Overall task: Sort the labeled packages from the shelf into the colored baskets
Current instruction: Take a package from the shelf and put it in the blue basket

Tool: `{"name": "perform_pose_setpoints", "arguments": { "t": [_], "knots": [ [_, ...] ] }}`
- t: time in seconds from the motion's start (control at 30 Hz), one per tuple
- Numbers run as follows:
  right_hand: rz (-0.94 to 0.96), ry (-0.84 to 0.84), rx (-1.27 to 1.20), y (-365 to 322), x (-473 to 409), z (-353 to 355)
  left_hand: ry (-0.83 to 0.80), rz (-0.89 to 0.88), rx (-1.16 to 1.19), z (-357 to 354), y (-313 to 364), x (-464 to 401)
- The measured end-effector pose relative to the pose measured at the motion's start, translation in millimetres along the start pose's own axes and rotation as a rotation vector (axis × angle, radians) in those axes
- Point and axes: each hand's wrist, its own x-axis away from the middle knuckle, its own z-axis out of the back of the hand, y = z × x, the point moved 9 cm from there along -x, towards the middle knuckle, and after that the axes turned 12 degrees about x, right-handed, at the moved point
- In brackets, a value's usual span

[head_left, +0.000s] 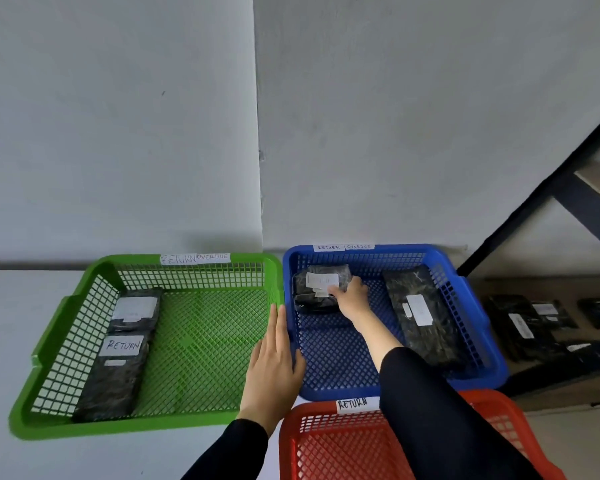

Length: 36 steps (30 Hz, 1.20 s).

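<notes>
Green plastic mesh basket (42, 344) on the white counter (0, 341): two black wrapped packages (118, 372) along its left wall, one labelled RETURN. Blue mesh basket (478, 306): one long black package (426, 323) at right, one small black package (321, 287) at far left. Red mesh basket (326, 445): contents hidden. Shelf packages (523, 323) remain, so sorting looks partway. Right hand (352, 299) fingers rest curled on the small package's label; grip uncertain. Left hand (274, 368) lies flat, fingers straight, holding nothing.

glossy plastic mesh green basket (84, 306), crinkled black film package (321, 289)
</notes>
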Motion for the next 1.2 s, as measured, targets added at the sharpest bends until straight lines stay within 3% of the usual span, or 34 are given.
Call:
{"name": "perform_pose_setpoints", "arguments": {
  "t": [0.27,0.53,0.7,0.9,1.2],
  "knots": [
    [0.008,-0.119,0.147,6,-1,3,-0.031,0.055,-0.040,-4,-7,-1],
    [0.191,-0.067,0.184,-17,37,78,-0.116,0.116,-0.371,20,25,-9],
    [0.362,0.012,0.214,-32,81,150,-0.033,-0.009,-0.393,53,105,-17],
    [0.600,0.232,0.207,-30,163,263,0.107,-0.243,-0.321,69,243,-6],
    [0.732,0.585,0.165,86,317,459,0.240,-0.552,-0.163,13,467,83]
  ]
}}
